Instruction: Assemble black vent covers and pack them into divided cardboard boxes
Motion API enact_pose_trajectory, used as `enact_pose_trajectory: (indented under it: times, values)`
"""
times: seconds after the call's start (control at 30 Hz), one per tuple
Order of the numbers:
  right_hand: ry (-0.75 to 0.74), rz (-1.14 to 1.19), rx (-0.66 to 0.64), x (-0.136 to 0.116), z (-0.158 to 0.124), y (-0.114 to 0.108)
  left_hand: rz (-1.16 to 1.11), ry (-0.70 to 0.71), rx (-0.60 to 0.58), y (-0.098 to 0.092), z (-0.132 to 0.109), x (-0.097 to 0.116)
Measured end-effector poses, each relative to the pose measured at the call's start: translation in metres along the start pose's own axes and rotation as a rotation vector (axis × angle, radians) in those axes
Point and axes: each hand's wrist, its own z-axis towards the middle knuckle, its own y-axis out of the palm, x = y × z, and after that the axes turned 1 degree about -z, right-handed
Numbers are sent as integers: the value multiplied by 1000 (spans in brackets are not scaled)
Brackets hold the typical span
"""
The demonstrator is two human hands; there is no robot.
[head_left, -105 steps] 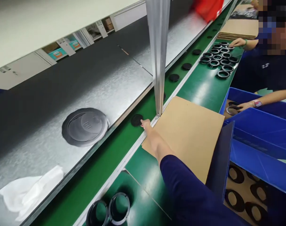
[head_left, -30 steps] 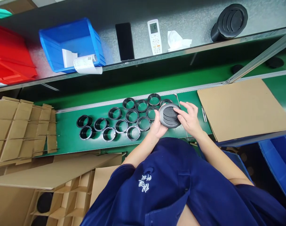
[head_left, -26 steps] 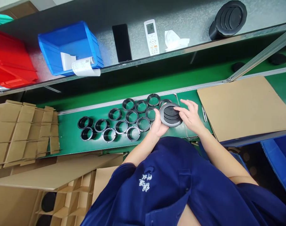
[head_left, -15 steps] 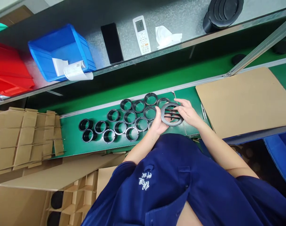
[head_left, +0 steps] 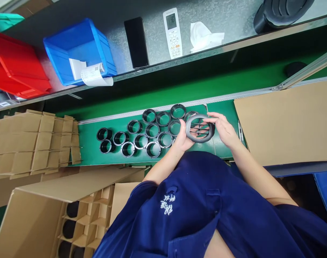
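Both my hands hold one round black plastic vent grille (head_left: pixel 200 128) just above the green table (head_left: pixel 88 152). My left hand (head_left: pixel 183 137) grips its left rim; my right hand (head_left: pixel 222 128) pinches its right rim. The grille's slats are open and the green surface shows through them. Left of it, several black plastic rings (head_left: pixel 152 130) stand in a cluster on the table, the nearest ones touching my left hand's side.
A brown cardboard sheet (head_left: pixel 287 122) lies to the right. Cardboard dividers (head_left: pixel 31 143) lie at left and a carton with divider cells (head_left: pixel 80 218) stands below. The upper shelf carries a blue bin (head_left: pixel 80 50), red bin (head_left: pixel 18 68), phone (head_left: pixel 136 42), remote (head_left: pixel 172 33), tissue (head_left: pixel 205 36) and a black vent part (head_left: pixel 282 12).
Earlier my right arm reached to the conveyor. Within the last second the grille's slats went from shut to open in my hands; both hands stay on it.
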Motion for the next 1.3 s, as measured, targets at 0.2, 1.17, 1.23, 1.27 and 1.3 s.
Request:
enact_pose_trajectory:
  times: [0.2, 1.17, 1.23, 1.27, 1.3]
  values:
    - [9, 18, -25, 10, 12, 6, -44, 11, 6, -8, 8, 6]
    - [11, -715, -389, 133, 81, 120, 30, 111, 608, -91, 42, 18]
    - [-15, -772, -392, 147, 83, 124, 26, 127, 640, -99, 37, 18]
    - [-26, -787, -400, 153, 80, 124, 16, 130, 644, -103, 34, 17]
    - [-29, -799, -405, 159, 77, 124, 4, 131, 649, -106, 32, 15]
